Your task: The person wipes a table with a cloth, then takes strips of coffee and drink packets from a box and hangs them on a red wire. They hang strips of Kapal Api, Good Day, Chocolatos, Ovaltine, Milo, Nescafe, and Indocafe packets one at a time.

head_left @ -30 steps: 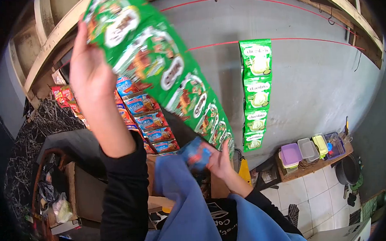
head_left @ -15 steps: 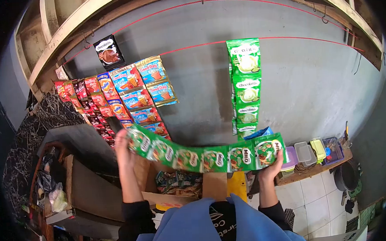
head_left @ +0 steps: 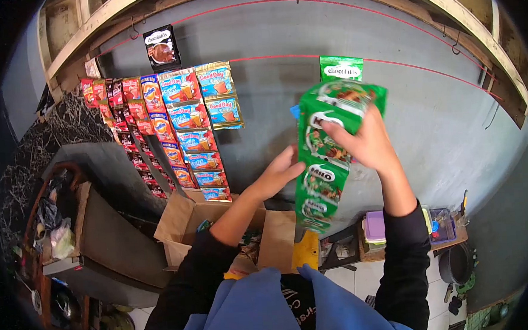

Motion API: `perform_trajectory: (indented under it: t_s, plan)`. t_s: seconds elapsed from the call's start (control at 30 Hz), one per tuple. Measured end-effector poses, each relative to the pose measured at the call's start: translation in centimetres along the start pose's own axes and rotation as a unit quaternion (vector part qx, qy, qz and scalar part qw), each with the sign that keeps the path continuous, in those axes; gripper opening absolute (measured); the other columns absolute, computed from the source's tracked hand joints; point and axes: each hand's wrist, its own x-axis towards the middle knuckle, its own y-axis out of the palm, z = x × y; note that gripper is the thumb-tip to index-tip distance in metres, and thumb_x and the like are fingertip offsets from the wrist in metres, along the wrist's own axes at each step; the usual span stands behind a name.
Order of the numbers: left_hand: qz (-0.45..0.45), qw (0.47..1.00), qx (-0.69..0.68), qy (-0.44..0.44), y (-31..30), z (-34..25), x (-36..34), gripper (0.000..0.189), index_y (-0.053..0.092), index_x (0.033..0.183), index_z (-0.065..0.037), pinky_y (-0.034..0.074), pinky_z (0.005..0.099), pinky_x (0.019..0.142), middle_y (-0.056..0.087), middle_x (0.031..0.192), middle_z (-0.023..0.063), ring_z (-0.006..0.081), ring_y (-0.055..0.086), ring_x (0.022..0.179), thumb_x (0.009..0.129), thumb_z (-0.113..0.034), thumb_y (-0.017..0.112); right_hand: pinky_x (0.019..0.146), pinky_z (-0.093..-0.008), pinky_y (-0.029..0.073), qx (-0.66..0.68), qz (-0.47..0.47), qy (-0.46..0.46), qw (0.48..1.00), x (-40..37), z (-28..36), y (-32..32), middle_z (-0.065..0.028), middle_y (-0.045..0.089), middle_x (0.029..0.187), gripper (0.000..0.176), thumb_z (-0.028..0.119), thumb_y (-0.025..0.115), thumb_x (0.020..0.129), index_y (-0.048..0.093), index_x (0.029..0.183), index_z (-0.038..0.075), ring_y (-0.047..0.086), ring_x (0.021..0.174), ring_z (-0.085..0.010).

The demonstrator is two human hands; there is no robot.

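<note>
A strip of green Milo sachets (head_left: 320, 175) hangs upright in front of me, its top part bent over. My right hand (head_left: 361, 139) grips it near the top, thumb lying across the front of a sachet. At the strip's left edge is my left hand (head_left: 279, 173), fingers and thumb apart, the thumb tip right at the packaging. Behind the Milo strip, a green Chocolatos strip (head_left: 341, 68) hangs from the red line (head_left: 270, 57); most of it is hidden by the Milo sachets.
Left along the line hang Good Day strips (head_left: 188, 118), orange-and-blue sachets (head_left: 162, 128), red sachets (head_left: 132, 91) and a black Chocolatos pack (head_left: 161, 48). Below is an open cardboard box (head_left: 180, 223) with packets inside. Plastic containers (head_left: 375, 226) stand on a low bench at right.
The Milo strip went from stretched sideways between both hands to hanging upright in front of the green Chocolatos strip. My right hand rose; my left hand left the strip's end and moved right.
</note>
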Motion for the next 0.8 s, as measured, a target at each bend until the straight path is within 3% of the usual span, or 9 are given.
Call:
perform_trajectory:
  t_s: [0.07,0.17,0.27,0.43,0.53,0.6,0.7,0.73,0.8]
  plan:
    - [0.010,0.996,-0.009,-0.091,2.3,-3.1,1.5,0.042,0.048,0.107,0.000,0.040,0.0272,0.081,0.055,0.100,0.0057,0.0129,0.049,0.094,0.079,-0.028,0.060,0.069,-0.0283,0.043,0.022,0.045,0.026,0.998,0.7,-0.4,0.6,-0.0092,0.060,0.080,0.025,0.022,0.058,0.077,0.057,0.088,-0.001,0.056,0.072,-0.0207]
    - [0.038,0.991,-0.008,-0.124,2.1,-5.4,1.9,0.031,0.055,0.099,0.000,0.043,0.0233,0.072,0.058,0.092,0.0036,0.0088,0.053,0.081,0.080,-0.024,0.058,0.068,-0.0276,0.043,0.364,-0.022,0.220,0.905,-0.2,-2.8,1.7,-0.0038,0.059,0.083,0.040,0.036,0.045,0.084,0.054,0.091,-0.003,0.053,0.074,-0.0144]
    - [0.041,0.986,0.009,-0.161,1.9,-8.9,1.5,0.025,0.060,0.088,0.000,0.043,0.0215,0.067,0.060,0.081,0.0012,0.0068,0.054,0.075,0.082,-0.023,0.056,0.068,-0.0281,0.043,0.288,-0.120,0.123,0.942,-1.9,-4.6,2.0,-0.0049,0.059,0.080,0.042,0.037,0.044,0.083,0.054,0.089,-0.003,0.053,0.073,-0.0152]
    - [0.010,0.987,-0.129,-0.099,1.0,-11.5,3.3,0.030,0.052,0.105,0.001,0.045,0.0239,0.072,0.059,0.096,0.0078,0.0110,0.057,0.081,0.084,-0.021,0.051,0.083,-0.0326,0.037,0.070,0.111,-0.013,0.991,-2.7,-6.6,-1.4,-0.0159,0.055,0.097,0.053,0.043,0.039,0.082,0.050,0.101,-0.005,0.051,0.093,-0.0215]
    - [0.075,0.971,-0.217,-0.072,0.8,-12.3,4.8,0.035,0.046,0.110,0.004,0.046,0.0278,0.078,0.057,0.101,0.0114,0.0160,0.058,0.088,0.083,-0.017,0.049,0.089,-0.0322,0.035,0.482,-0.012,0.328,0.812,-1.8,-4.7,0.7,-0.0118,0.048,0.115,0.075,0.061,0.032,0.080,0.040,0.119,-0.002,0.049,0.100,-0.0202]
    - [0.078,0.971,-0.220,-0.047,0.6,-12.0,5.0,0.036,0.045,0.110,0.005,0.046,0.0288,0.079,0.057,0.101,0.0121,0.0171,0.058,0.089,0.082,-0.016,0.049,0.083,-0.0302,0.040,0.567,0.035,0.370,0.735,-1.7,-3.9,1.1,-0.0089,0.052,0.112,0.070,0.059,0.034,0.081,0.041,0.118,0.000,0.052,0.094,-0.0173]
    - [0.072,0.970,-0.232,-0.011,0.1,-11.8,5.0,0.038,0.045,0.111,0.006,0.046,0.0302,0.080,0.057,0.102,0.0134,0.0186,0.058,0.089,0.079,-0.014,0.049,0.069,-0.0252,0.042,0.621,-0.200,0.343,0.676,-0.1,-2.7,3.4,-0.0080,0.059,0.091,0.048,0.042,0.046,0.083,0.049,0.107,0.000,0.053,0.081,-0.0126]
    - [0.062,0.968,-0.245,0.000,-0.1,-11.7,5.0,0.039,0.045,0.111,0.006,0.046,0.0305,0.080,0.057,0.102,0.0139,0.0192,0.058,0.088,0.078,-0.014,0.049,0.069,-0.0252,0.042,0.622,-0.202,0.340,0.676,0.2,-3.2,3.1,-0.0080,0.059,0.091,0.048,0.042,0.046,0.083,0.049,0.107,0.000,0.053,0.081,-0.0126]
    - [0.065,0.974,-0.216,0.001,-1.3,-12.0,5.0,0.035,0.048,0.108,0.006,0.046,0.0295,0.079,0.058,0.099,0.0139,0.0182,0.059,0.087,0.079,-0.014,0.049,0.066,-0.0238,0.040,0.399,-0.307,0.222,0.835,1.0,-4.5,2.4,-0.0041,0.057,0.080,0.030,0.031,0.053,0.082,0.055,0.088,0.002,0.050,0.075,-0.0092]
